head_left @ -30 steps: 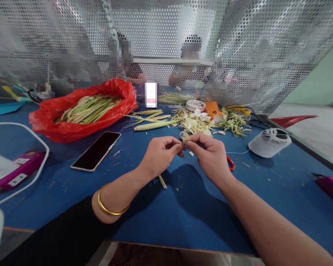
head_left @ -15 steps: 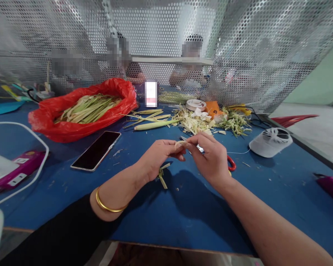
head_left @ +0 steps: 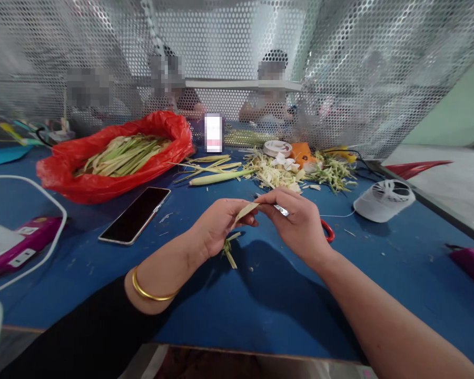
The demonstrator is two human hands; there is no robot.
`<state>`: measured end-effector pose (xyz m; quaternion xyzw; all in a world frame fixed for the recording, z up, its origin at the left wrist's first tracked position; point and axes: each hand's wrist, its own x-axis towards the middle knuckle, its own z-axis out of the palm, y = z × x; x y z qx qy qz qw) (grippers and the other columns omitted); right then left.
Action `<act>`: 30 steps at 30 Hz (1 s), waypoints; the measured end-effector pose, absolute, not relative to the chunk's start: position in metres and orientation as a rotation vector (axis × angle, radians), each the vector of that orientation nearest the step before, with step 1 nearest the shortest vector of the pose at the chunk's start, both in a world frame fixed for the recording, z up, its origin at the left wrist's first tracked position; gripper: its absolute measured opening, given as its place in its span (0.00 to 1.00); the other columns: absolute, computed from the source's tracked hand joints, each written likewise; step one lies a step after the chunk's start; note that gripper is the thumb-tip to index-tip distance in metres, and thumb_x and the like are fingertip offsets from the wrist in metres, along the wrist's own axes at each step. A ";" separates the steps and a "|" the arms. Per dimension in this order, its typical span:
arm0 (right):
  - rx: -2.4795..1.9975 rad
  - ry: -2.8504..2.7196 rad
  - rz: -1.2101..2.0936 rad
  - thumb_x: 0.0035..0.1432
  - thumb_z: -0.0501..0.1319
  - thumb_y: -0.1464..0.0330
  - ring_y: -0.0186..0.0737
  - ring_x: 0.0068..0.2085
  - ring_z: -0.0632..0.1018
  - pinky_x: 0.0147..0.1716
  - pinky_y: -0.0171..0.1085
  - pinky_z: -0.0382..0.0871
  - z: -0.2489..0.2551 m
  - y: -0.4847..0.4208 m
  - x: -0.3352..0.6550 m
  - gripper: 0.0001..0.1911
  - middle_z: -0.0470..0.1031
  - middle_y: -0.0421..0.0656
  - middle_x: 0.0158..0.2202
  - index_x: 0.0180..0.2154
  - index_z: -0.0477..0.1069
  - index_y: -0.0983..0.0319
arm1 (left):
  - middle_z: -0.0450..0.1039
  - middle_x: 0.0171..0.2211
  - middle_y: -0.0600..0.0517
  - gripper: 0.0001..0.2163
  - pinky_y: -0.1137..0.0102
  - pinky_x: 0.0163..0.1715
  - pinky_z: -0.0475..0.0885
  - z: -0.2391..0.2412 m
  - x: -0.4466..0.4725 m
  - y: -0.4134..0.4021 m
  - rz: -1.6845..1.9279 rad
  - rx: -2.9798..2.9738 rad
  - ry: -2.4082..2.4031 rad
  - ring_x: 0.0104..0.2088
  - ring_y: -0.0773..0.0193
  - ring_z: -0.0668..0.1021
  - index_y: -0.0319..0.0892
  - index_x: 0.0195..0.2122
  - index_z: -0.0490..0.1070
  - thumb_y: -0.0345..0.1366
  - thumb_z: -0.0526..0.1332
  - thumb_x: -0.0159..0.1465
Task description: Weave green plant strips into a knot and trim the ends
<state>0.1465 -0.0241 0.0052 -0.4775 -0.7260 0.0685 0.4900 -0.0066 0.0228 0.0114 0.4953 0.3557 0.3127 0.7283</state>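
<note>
A pale, flat strip of plant leaf (head_left: 246, 211) stretches between my hands above the blue table. My left hand (head_left: 215, 226) has its fingers closed on the strip's lower end, which runs down into the palm. With thumb and forefinger, my right hand (head_left: 298, 221) pinches the upper end. Just below my left hand is a small knotted bit of green leaf (head_left: 231, 251), partly hidden by the hand. Scissors with a red handle (head_left: 328, 230) lie beneath my right hand, which covers most of them.
A red plastic bag (head_left: 114, 184) of long leaves stands at left, behind a dark phone (head_left: 136, 216). Leaf scraps (head_left: 274, 173) and a tape roll (head_left: 277, 148) lie at the back. White thread spool (head_left: 385, 201) and purple power strip (head_left: 27, 242) flank my arms. People sit beyond the perforated screen.
The strip, curled at the fingertips before, now shows as a straighter, slanting length between my hands. My right fingers have shifted slightly left. The view has moved a little.
</note>
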 end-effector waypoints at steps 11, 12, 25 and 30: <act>-1.203 -1.482 0.279 0.55 0.62 0.71 0.36 0.31 0.71 0.33 0.36 0.64 -0.001 -0.021 0.145 0.07 0.71 0.38 0.25 0.24 0.71 0.61 | 0.76 0.24 0.52 0.09 0.69 0.39 0.69 0.017 -0.002 0.016 0.823 1.376 0.846 0.30 0.65 0.76 0.39 0.28 0.77 0.40 0.69 0.51; -1.202 -1.475 0.303 0.55 0.62 0.70 0.36 0.31 0.71 0.33 0.36 0.64 -0.001 -0.021 0.145 0.07 0.72 0.38 0.26 0.25 0.72 0.61 | 0.76 0.24 0.52 0.10 0.69 0.39 0.69 0.018 -0.002 0.015 0.839 1.401 0.860 0.29 0.65 0.76 0.39 0.27 0.77 0.40 0.68 0.51; -1.232 -1.561 0.227 0.55 0.61 0.73 0.34 0.29 0.71 0.30 0.34 0.63 0.005 -0.025 0.144 0.07 0.72 0.38 0.25 0.25 0.71 0.61 | 0.77 0.23 0.53 0.07 0.71 0.37 0.67 0.018 -0.005 0.020 0.798 1.544 0.863 0.28 0.66 0.76 0.40 0.25 0.77 0.38 0.66 0.53; -1.210 -1.314 0.438 0.54 0.62 0.70 0.36 0.31 0.73 0.32 0.36 0.65 -0.003 -0.023 0.138 0.04 0.75 0.39 0.27 0.27 0.74 0.61 | 0.78 0.24 0.52 0.07 0.68 0.44 0.67 0.014 -0.002 0.018 0.834 1.392 0.885 0.31 0.64 0.78 0.41 0.28 0.78 0.39 0.67 0.53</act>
